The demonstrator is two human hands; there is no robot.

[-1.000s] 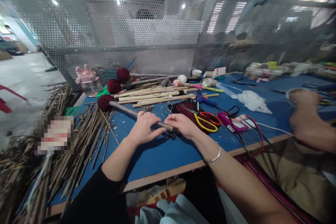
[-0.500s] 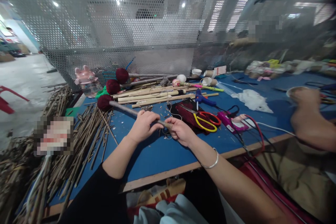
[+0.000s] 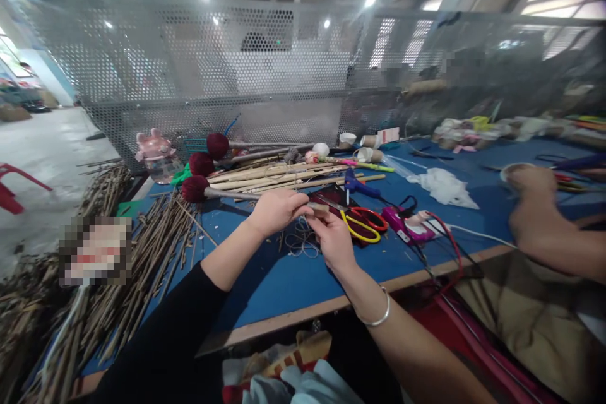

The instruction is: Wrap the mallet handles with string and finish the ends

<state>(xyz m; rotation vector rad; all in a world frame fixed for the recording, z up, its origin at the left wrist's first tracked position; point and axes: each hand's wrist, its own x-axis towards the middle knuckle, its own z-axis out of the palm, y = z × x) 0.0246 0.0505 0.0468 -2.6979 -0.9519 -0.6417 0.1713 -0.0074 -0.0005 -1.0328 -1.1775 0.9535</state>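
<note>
Head view shows both hands close together near the centre of the frame, at the pale tail end of a grey stick (image 3: 233, 194) whose dark red ball (image 3: 194, 189) sits left of centre. The left hand (image 3: 276, 213) is closed round the shaft; the right hand (image 3: 335, 240) has its thumb and fingers drawn in at the tip, though whether they pinch stick or thread I cannot tell. Loose thread (image 3: 301, 240) lies in loops on the blue table (image 3: 269, 290) just below.

The step in hand looks like fine fingerwork on that end. Further work there would call for a steady left grip and right fingertips clear of the loops. Scissors (image 3: 356, 214) lie just beyond the right hand, near a blue glue gun (image 3: 362, 185).
</note>
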